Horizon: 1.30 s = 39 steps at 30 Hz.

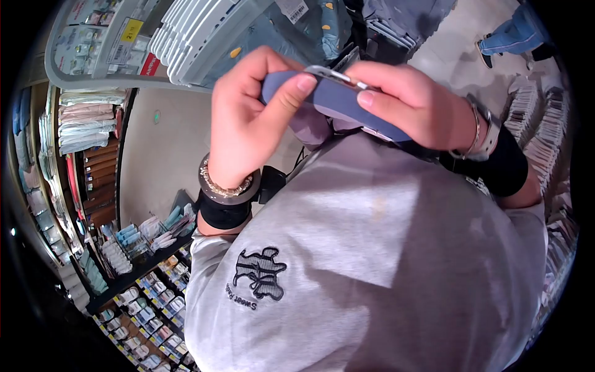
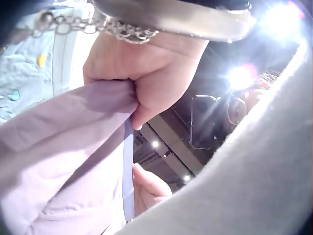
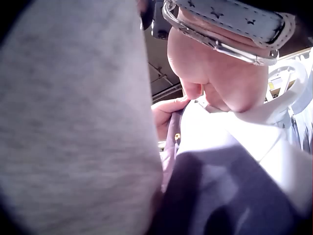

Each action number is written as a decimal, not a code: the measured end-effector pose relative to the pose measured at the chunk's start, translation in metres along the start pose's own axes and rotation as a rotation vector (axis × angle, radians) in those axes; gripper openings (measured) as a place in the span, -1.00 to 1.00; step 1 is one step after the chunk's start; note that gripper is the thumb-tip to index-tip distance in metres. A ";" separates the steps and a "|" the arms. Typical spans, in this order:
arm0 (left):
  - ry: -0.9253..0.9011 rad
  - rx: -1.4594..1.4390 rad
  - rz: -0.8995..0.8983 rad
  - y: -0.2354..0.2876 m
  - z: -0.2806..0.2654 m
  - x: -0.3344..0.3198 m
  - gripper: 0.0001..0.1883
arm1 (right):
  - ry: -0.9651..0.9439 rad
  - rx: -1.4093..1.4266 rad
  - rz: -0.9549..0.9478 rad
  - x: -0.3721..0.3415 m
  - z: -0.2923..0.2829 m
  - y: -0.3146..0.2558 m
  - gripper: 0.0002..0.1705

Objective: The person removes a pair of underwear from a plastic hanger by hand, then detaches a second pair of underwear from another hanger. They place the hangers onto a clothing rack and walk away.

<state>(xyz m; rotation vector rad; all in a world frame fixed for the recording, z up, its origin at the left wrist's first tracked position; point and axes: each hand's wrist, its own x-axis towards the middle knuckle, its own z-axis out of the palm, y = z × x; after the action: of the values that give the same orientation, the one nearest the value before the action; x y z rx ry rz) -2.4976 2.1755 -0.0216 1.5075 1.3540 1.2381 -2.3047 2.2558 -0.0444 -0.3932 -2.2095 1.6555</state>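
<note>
A blue-grey cloth garment (image 1: 341, 102) with a lilac part is stretched between both hands, a white hanger piece (image 1: 334, 75) along its upper edge. My left hand (image 1: 251, 115) pinches its left end, thumb on top. On the other side my right hand (image 1: 415, 105) holds the garment and hanger piece between thumb and fingers. The left wrist view has lilac cloth (image 2: 63, 142) hanging from the left hand (image 2: 146, 73). In the right wrist view, the right hand (image 3: 220, 73) is at the top of dark cloth (image 3: 225, 191) with a white area; its fingertips are partly hidden.
Hangers with patterned blue-green clothes (image 1: 273, 37) hang on a rack just beyond the hands. Shelves of folded clothes (image 1: 90, 124) and small packaged goods (image 1: 155, 310) stand at the left. More hanging clothes (image 1: 539, 124) line the right. A person's leg (image 1: 514, 37) shows at the upper right.
</note>
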 end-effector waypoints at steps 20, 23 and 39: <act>0.261 -0.078 -0.007 -0.040 -0.031 0.024 -0.82 | 0.354 -0.438 0.035 -0.067 -0.109 0.008 -0.51; 0.288 -0.121 -0.015 -0.046 -0.035 0.020 -0.83 | 0.370 -0.545 0.049 -0.079 -0.093 0.045 -0.41; 0.213 -0.235 -0.052 -0.033 -0.016 0.016 -0.85 | 0.337 -0.471 0.255 -0.043 -0.059 0.029 -0.56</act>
<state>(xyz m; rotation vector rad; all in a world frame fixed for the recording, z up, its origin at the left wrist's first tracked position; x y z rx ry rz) -2.5222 2.1950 -0.0460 1.1984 1.3194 1.5012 -2.2401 2.2965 -0.0619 -1.0313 -2.3321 1.0496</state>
